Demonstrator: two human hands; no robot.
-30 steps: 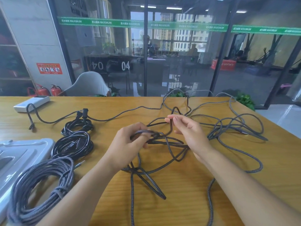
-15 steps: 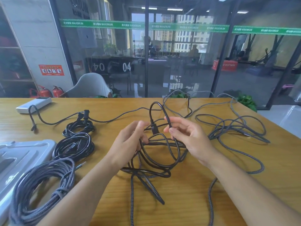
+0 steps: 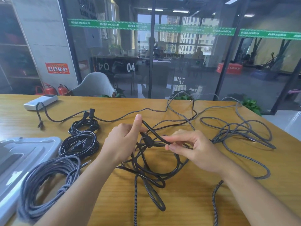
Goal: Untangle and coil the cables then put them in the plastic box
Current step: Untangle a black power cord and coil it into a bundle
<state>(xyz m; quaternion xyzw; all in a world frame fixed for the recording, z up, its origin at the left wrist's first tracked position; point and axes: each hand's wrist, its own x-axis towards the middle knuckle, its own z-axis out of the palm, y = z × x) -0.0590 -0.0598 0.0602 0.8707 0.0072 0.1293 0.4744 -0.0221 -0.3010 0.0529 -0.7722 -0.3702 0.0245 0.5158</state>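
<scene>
Pinched between right hand [image 3: 192,149] and left hand [image 3: 123,141]: black cable [image 3: 153,131], both closed on it. Light, springy, likely tangle-prone; best gripped near plug, loops fed slowly.

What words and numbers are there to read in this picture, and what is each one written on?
"MAXIMUM", repeated along the green strip on the glass wall; the characters beside it are too small to read.
"04" in white on the glass, and again mirrored to its left.
"SOFTBOX", perhaps, on the red box behind the glass; blurred.
Red sign on the pillar: too small to read.
Nothing readable on the cables or the plastic box.
</scene>
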